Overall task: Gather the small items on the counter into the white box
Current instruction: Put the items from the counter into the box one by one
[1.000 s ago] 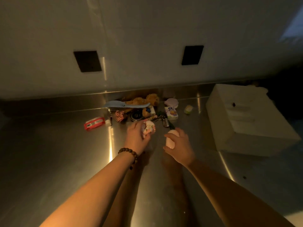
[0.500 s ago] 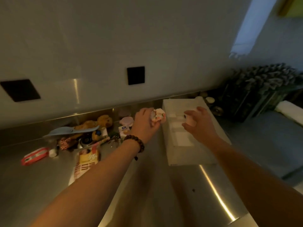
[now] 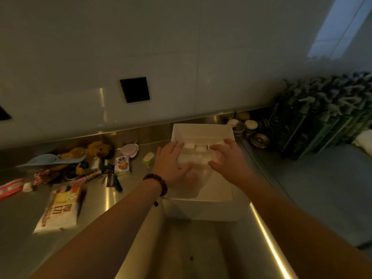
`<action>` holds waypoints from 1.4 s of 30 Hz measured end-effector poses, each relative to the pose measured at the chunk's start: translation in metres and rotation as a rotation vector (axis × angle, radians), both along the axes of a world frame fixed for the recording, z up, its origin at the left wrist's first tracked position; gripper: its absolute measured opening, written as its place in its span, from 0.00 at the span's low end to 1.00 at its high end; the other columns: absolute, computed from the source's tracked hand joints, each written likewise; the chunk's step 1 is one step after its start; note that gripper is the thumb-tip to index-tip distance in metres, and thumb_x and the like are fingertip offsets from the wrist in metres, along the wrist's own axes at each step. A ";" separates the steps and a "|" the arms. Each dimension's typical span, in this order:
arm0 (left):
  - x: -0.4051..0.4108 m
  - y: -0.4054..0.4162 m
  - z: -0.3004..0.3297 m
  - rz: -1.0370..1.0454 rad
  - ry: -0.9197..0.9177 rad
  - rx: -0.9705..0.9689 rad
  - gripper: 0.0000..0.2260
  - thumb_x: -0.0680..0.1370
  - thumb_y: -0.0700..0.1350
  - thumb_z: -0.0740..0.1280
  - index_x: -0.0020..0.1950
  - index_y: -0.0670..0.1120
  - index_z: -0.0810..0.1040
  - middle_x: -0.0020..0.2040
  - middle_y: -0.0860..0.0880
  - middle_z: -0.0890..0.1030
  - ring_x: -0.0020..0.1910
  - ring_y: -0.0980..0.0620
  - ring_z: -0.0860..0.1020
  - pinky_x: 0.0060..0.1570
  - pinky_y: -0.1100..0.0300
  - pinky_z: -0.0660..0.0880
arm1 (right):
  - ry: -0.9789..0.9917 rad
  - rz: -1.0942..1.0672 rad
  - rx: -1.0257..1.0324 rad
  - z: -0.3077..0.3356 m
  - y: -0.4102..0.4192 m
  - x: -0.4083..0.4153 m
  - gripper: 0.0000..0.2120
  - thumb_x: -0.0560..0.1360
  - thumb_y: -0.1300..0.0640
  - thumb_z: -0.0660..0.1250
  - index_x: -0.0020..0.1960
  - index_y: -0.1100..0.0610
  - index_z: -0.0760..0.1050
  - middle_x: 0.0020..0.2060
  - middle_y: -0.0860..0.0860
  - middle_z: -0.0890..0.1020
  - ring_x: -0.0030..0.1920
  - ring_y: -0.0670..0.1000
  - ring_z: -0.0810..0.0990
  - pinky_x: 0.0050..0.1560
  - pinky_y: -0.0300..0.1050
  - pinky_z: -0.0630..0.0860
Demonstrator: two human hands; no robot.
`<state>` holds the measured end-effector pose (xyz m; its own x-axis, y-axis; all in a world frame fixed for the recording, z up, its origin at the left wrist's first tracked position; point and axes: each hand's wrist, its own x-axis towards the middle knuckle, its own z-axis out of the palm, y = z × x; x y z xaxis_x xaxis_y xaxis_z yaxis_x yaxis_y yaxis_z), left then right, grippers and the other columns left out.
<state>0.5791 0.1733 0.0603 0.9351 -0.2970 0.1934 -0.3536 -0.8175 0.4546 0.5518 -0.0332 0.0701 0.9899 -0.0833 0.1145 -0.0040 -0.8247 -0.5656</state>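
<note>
Both hands, left hand (image 3: 173,162) and right hand (image 3: 227,158), hover over the white box (image 3: 202,131) by the counter's back edge, fingers spread, holding nothing: a drop-off, seemingly. Next, reaching toward the back-left clutter, perhaps the small carton (image 3: 122,165).

A pale wall (image 3: 181,47) rises behind the stainless-steel tabletop (image 3: 201,244), bearing a black square panel (image 3: 135,89); part of a second black panel (image 3: 3,113) shows at the left edge. At the right rear of the tabletop stands a cluster of small lidded jars (image 3: 248,128), one lying beside the others. Further right stands a dark green crate (image 3: 322,117) packed with upright bottles. A patch of bluish light (image 3: 338,31) falls on the wall at upper right.
</note>
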 end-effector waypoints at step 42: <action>0.015 0.014 -0.023 0.013 0.217 -0.290 0.32 0.77 0.44 0.61 0.77 0.49 0.48 0.77 0.56 0.46 0.73 0.56 0.56 0.63 0.68 0.53 | 0.460 0.578 -0.928 -0.061 -0.001 0.008 0.29 0.81 0.56 0.51 0.76 0.54 0.40 0.77 0.53 0.42 0.76 0.56 0.42 0.75 0.57 0.47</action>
<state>0.5939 0.1871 0.0372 0.9669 -0.2467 0.0647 -0.2141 -0.6471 0.7317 0.5603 -0.0339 0.0087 0.8172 0.3167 -0.4815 0.4573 -0.8648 0.2072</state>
